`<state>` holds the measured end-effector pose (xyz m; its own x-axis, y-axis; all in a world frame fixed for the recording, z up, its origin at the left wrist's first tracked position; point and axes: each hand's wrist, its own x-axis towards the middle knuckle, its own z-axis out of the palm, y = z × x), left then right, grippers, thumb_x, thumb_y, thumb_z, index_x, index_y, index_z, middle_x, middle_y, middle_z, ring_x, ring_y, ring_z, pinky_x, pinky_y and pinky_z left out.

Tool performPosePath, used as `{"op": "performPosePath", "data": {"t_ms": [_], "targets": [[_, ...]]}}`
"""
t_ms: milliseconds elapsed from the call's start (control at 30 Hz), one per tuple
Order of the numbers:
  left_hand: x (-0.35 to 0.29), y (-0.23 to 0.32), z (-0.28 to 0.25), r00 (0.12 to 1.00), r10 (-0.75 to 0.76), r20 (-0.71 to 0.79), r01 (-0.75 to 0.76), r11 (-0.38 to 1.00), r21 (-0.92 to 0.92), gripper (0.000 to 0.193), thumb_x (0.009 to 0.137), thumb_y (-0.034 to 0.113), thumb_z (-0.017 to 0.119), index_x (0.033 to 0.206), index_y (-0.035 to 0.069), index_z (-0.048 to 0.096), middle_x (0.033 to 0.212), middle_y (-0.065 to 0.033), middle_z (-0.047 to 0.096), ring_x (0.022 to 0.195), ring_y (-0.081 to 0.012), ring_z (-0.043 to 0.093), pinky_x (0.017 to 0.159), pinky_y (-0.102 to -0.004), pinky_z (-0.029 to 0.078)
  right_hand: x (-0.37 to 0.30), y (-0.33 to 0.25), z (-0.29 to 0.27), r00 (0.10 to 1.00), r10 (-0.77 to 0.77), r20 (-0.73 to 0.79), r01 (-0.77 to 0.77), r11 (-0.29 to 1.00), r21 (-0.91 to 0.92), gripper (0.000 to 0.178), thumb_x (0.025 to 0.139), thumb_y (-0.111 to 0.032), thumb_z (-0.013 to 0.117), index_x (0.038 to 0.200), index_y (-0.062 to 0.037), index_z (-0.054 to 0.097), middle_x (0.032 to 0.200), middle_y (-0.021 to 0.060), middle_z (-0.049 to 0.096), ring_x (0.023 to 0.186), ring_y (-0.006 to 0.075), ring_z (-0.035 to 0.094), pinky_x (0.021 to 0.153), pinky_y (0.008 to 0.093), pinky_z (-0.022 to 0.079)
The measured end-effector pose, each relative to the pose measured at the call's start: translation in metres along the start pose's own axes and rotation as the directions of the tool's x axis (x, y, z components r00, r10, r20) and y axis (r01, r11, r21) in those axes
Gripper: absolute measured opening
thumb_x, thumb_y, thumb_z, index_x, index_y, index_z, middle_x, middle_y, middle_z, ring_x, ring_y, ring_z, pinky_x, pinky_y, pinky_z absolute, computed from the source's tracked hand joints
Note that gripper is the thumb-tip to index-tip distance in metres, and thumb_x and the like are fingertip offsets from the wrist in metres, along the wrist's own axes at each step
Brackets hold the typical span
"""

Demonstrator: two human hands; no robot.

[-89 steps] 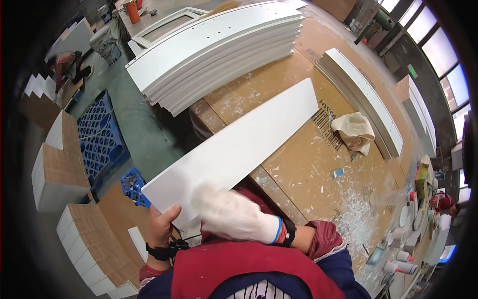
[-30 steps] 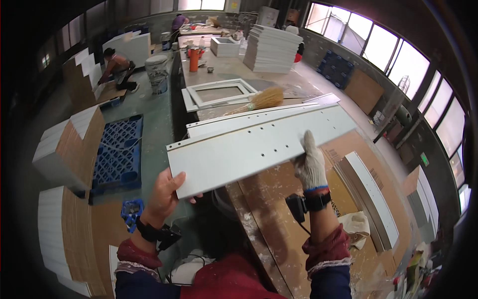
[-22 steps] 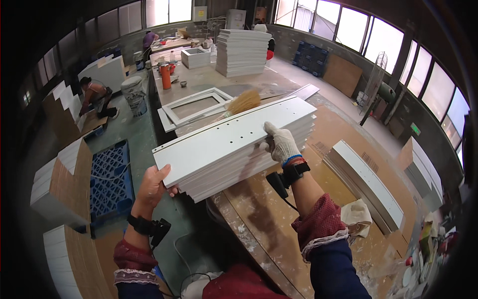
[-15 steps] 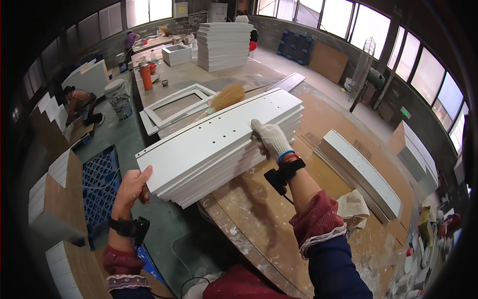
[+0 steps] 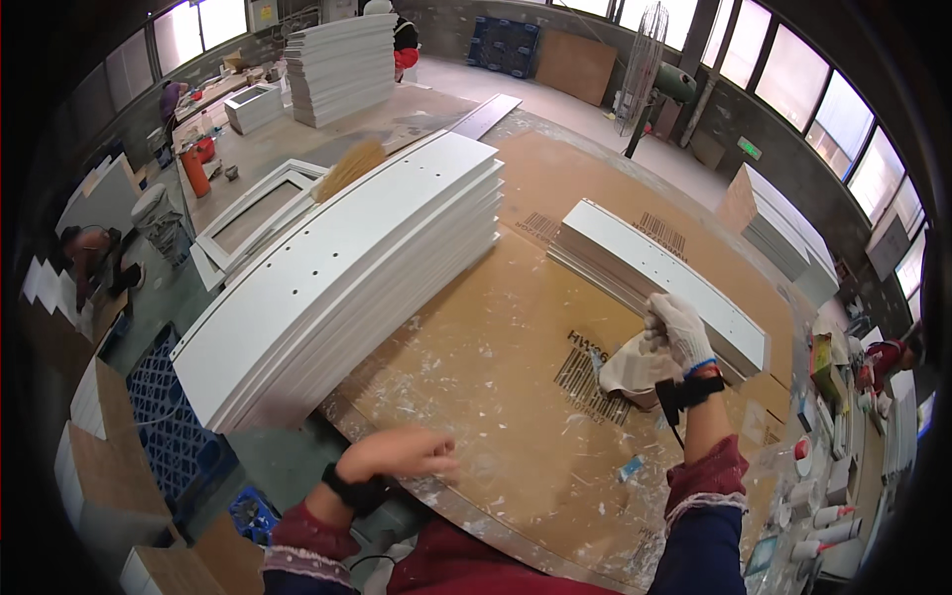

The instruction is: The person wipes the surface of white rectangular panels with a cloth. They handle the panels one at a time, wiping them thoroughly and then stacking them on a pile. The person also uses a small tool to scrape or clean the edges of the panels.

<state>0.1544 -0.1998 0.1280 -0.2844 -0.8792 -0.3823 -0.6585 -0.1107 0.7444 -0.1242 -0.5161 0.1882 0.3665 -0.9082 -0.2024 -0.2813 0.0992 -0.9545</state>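
- Nearest us, the bare left hand [image 5: 402, 454] hangs over the near edge of the cardboard-topped counter [image 5: 476, 397], fingers loosely extended and holding nothing.
- Beyond it, a crumpled beige cloth [image 5: 631, 371] lies beside the narrow stack.
- The gloved right hand [image 5: 679, 329] overlaps cloth and stack in our view, fingers bent; we cannot tell whether they pinch anything.
- The narrow stack of white drilled panels [image 5: 659, 263] rests at the counter's right. In our judgement, we reach best with fingertips under the top panel's long edge, leaving the cloth undragged, and with both hands supporting any lift.
- At left stands the stack of wide drilled panels [image 5: 327, 258], its edges stepped; we should avoid jostling it.
- Behind lie a straw broom [image 5: 352, 171] and white rectangular frames [image 5: 220, 220].
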Motion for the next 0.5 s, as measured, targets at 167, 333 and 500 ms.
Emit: {"op": "performPosePath", "data": {"t_ms": [167,333,500], "targets": [[0.106,0.008,-0.046,0.824,0.107,-0.557,-0.01,0.985,0.174,0.039,0.085,0.027,0.061,0.11,-0.002,0.056,0.105,-0.021,0.062,0.099,-0.0338,0.06,0.085,-0.037,0.047,-0.015,0.03,-0.04,1.0,-0.007,-0.013,0.003,0.962,-0.273,0.024,0.087,-0.03,0.058,0.089,-0.0052,0.058,0.068,0.0036,0.057,0.055,0.0121,0.055,0.048,0.025,0.045],[0.146,0.049,-0.066,0.4,0.468,-0.788,-0.085,0.875,0.477,0.038,0.078,0.01,0.066,0.112,-0.003,0.056,0.123,-0.0211,0.054,0.121,-0.037,0.046,0.101,-0.0401,0.037,-0.016,-0.005,0.017,0.669,-0.702,0.243,0.684,0.454,-0.571,0.033,0.085,-0.017,0.057,0.116,-0.0054,0.055,0.106,0.0125,0.06,0.096,0.0273,0.059,0.078,0.0323,0.049],[0.042,0.063,-0.089,0.105,0.459,-0.882,0.526,0.727,0.441,0.05,0.077,0.009,0.065,0.122,-0.005,0.049,0.136,-0.0211,0.042,0.132,-0.0372,0.032,0.108,-0.0493,0.023,0.038,-0.049,0.1,0.393,-0.779,0.489,0.796,0.021,-0.605,0.059,0.078,-0.009,0.054,0.135,-0.0102,0.039,0.136,0.0135,0.042,0.123,0.0313,0.043,0.094,0.0401,0.043]]}}
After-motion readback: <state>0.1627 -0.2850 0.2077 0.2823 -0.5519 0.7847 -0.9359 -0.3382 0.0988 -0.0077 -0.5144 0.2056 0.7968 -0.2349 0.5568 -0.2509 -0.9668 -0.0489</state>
